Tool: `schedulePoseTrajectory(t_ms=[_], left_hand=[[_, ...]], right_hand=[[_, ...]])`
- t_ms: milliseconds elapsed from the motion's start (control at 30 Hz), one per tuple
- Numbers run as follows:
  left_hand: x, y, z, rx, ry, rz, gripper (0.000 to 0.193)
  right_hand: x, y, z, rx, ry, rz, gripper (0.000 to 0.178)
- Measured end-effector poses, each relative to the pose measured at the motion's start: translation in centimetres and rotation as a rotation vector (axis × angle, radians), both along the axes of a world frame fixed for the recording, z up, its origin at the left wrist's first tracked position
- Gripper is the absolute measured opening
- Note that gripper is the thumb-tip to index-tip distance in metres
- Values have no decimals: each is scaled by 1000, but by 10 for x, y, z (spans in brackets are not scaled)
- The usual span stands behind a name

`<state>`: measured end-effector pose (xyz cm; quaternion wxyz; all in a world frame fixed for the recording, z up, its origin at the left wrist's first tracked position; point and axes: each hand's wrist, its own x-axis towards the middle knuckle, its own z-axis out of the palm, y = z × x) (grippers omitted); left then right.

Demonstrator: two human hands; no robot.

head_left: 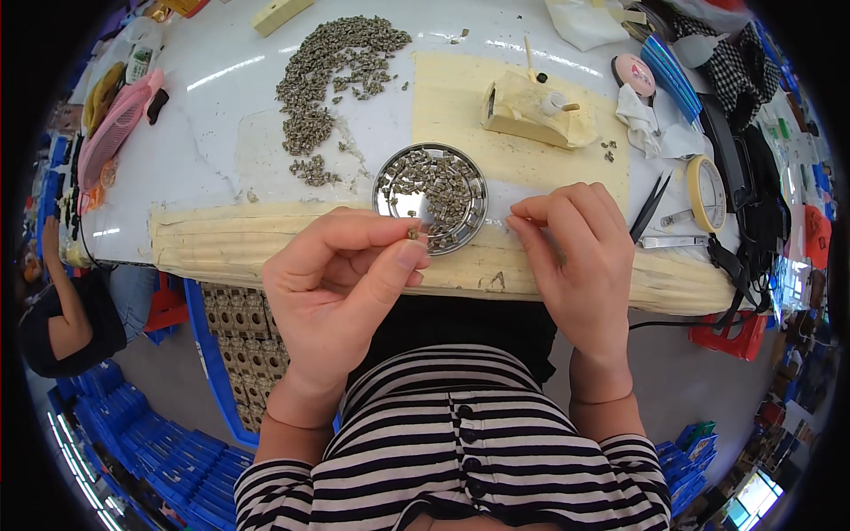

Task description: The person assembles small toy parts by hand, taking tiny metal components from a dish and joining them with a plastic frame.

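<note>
Over the table's pale yellow near edge [212, 237], in the head view, the left hand [332, 274] pinches a small metal piece [413, 234] between thumb and forefinger, by the near rim of a round, shiny dish [396, 206] holding many similar pieces [453, 193]. Right of the dish, the right hand [580, 257] has thumb and forefinger nearly together; whether they grip anything cannot be told. Beyond lies a larger heap [310, 88].

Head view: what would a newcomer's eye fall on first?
Likely the left hand, pinching a small metal part by the near-left rim of a round, shiny dish holding many more. Next, the large heap of small metal parts on the white table, beyond the dish and to its left. The striped shirt also stands out at the bottom middle.
</note>
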<state>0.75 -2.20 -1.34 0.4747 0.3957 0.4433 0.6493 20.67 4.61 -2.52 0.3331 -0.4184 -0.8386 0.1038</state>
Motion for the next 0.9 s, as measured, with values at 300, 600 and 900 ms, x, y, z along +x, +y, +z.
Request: schedulePoseTrajectory(t_ms=[300, 600, 900], left_hand=[[1, 1, -3, -20, -32, 32, 14], [8, 5, -5, 1, -49, 23, 15], [5, 13, -13, 41, -4, 68, 14]], right_hand=[[0, 3, 1, -38, -41, 11, 12], [2, 7, 1, -44, -53, 17, 13], [-10, 5, -3, -38, 42, 106, 15]])
